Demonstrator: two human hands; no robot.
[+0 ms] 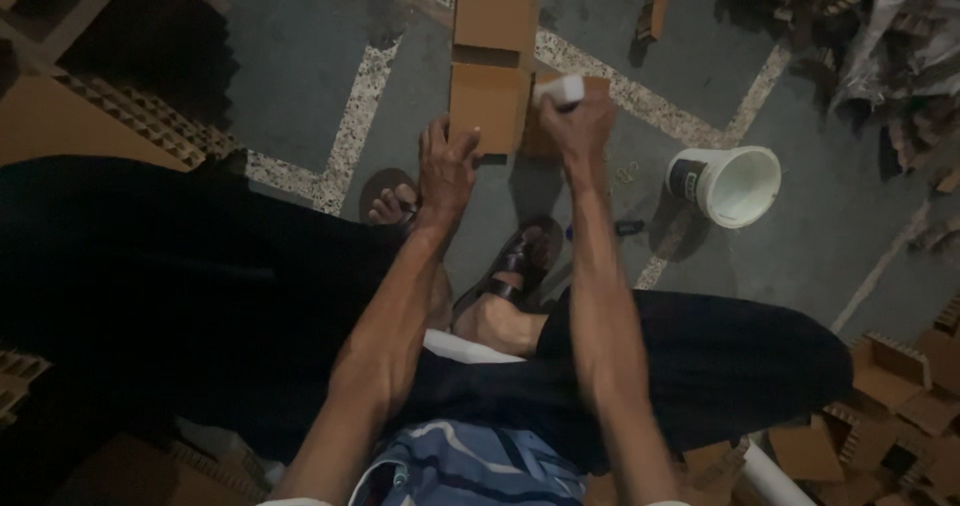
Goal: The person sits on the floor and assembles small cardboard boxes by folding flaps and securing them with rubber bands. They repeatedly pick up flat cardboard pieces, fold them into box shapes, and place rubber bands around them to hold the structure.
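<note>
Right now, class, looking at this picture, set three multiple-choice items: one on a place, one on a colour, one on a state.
1. Where does the white bucket lie?
A. On the floor, to the right of the hands
B. On the person's lap
C. On top of the cardboard box

2. What colour is the cardboard box under the left hand?
A. Blue
B. Brown
C. White

3. What is the right hand doing?
A. Lying open on the floor
B. Gripping a small white object
C. Holding the bucket

Answers: 1 A, it lies tipped on the grey floor; 2 B, plain brown board; 3 B, fingers closed around the white object.
</note>
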